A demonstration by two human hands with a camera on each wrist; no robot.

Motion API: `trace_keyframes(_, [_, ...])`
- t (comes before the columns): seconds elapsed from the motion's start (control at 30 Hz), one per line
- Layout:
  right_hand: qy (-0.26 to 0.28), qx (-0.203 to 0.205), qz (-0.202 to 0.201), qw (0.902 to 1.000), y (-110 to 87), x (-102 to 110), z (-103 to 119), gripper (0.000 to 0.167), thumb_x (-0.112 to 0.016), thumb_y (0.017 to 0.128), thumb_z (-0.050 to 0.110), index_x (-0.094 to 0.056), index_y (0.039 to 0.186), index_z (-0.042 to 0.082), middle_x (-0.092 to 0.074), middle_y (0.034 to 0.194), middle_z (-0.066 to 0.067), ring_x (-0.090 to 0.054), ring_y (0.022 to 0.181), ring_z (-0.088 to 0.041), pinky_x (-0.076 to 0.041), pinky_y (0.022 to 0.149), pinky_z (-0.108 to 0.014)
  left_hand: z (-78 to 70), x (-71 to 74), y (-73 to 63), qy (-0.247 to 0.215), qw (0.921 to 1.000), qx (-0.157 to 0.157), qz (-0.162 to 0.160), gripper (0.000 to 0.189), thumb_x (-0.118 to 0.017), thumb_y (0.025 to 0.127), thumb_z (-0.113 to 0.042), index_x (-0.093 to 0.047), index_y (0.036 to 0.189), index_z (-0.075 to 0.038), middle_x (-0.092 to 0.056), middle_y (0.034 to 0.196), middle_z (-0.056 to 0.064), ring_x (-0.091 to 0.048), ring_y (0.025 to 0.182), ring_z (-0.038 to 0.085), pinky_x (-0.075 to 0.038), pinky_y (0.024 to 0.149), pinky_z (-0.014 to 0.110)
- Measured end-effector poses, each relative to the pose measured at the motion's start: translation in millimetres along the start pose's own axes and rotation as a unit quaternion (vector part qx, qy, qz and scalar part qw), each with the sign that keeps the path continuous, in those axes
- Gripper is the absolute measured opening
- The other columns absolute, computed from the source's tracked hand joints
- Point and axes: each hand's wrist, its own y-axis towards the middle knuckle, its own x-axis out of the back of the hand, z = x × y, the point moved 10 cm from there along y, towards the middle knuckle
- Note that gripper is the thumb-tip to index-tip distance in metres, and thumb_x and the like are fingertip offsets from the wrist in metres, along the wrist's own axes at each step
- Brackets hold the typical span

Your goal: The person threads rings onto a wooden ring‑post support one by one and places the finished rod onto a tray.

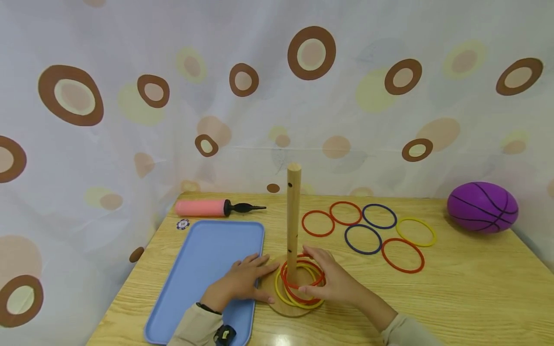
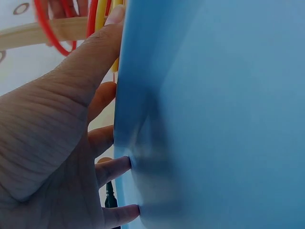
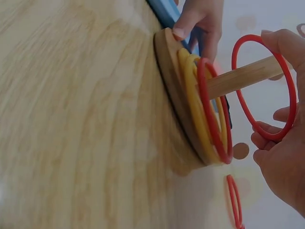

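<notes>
Looks like mid-step on ring stacking, though cannot tell from a still whether lowering or raising. Pinching a red ring [image 3: 292,102] at its rim with the right grip [image 1: 337,281], around the wooden peg [image 1: 294,211], low down, above two yellow rings [image 3: 194,100] and another red ring [image 3: 206,102]. Spreading the left grip [image 1: 242,281] loosely, clutching nothing, thumb on the round wooden base [image 1: 291,311], likely for steadying. If lowering, probably calls next for keeping the ring roughly level, then letting go without dragging the stack. See a clear gap between held ring and stack in the right wrist view; hard to read from above in the head view. See left fingertips against the blue tray [image 1: 216,259] up close only in the left wrist view. Get the full loose set, three red, two blue, one yellow ring [image 1: 318,235], on the desk [image 1: 459,298] from the head view only, plus the purple ball [image 1: 482,207].
</notes>
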Motion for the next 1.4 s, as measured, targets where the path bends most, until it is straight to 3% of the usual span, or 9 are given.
trace_keyframes(0.3, [-0.026, -0.016, 0.013, 0.9994, -5.2, -6.8, -17.8, 0.096, -0.076, 0.078, 0.043, -0.026, 0.147, -0.001, -0.031, 0.146, -0.020, -0.032, 0.131, -0.037, -0.033, 0.098, -0.061, 0.2, 1.9, 0.4, 0.003, 1.0000, 0.000, -0.007, 0.082, -0.071, 0.076, -0.054, -0.041, 0.146, -0.023, -0.033, 0.151, 0.010, -0.025, 0.139, 0.037, -0.027, 0.099, 0.065])
trace_keyframes(0.63, [-0.021, -0.006, 0.033, 0.9992, -8.7, -14.8, -21.8, 0.102, -0.079, 0.076, 0.041, -0.021, 0.148, -0.002, -0.029, 0.146, -0.021, -0.034, 0.132, -0.037, -0.033, 0.099, -0.061, 0.5, 1.5, -0.1, 0.001, 1.0000, 0.001, -0.001, 0.082, -0.071, 0.077, -0.054, -0.040, 0.146, -0.024, -0.033, 0.151, 0.010, -0.025, 0.139, 0.037, -0.027, 0.100, 0.065])
trace_keyframes(0.8, [-0.003, -0.026, 0.032, 0.9991, -10.8, -10.6, -24.9, 0.103, -0.079, 0.075, 0.042, -0.019, 0.149, 0.001, -0.026, 0.147, -0.021, -0.031, 0.133, -0.042, -0.031, 0.099, -0.062, 1.0, 0.8, -0.2, 0.001, 1.0000, 0.000, -0.001, 0.082, -0.071, 0.077, -0.054, -0.040, 0.146, -0.024, -0.032, 0.151, 0.010, -0.025, 0.139, 0.037, -0.027, 0.100, 0.065])
trace_keyframes(1.0, [-0.004, -0.040, 0.002, 0.9992, -14.9, 9.8, -29.6, 0.097, -0.078, 0.078, 0.036, -0.020, 0.149, 0.003, -0.026, 0.148, -0.021, -0.028, 0.134, -0.044, -0.030, 0.099, -0.064, 1.1, 0.2, 0.0, -0.004, 1.0000, -0.005, -0.001, 0.082, -0.071, 0.077, -0.053, -0.040, 0.146, -0.023, -0.032, 0.152, 0.010, -0.024, 0.139, 0.038, -0.026, 0.100, 0.065])
trace_keyframes(1.23, [-0.023, -0.050, -0.071, 0.9960, -22.3, 53.4, -41.9, 0.082, -0.072, 0.085, 0.027, -0.025, 0.147, 0.003, -0.030, 0.145, -0.024, -0.033, 0.129, -0.043, -0.030, 0.099, -0.063, 0.3, -0.3, -0.6, -0.005, 0.9999, -0.009, 0.000, 0.081, -0.071, 0.078, -0.052, -0.040, 0.146, -0.023, -0.032, 0.151, 0.011, -0.025, 0.139, 0.038, -0.027, 0.099, 0.065])
trace_keyframes(1.4, [-0.050, -0.074, -0.114, 0.9895, -33.8, 87.9, -54.7, 0.079, -0.069, 0.088, 0.026, -0.024, 0.148, 0.001, -0.031, 0.142, -0.026, -0.034, 0.124, -0.044, -0.033, 0.094, -0.063, 1.4, -0.9, -0.4, -0.009, 0.9999, -0.006, 0.003, 0.081, -0.071, 0.078, -0.052, -0.039, 0.147, -0.023, -0.031, 0.152, 0.010, -0.024, 0.139, 0.038, -0.026, 0.100, 0.065])
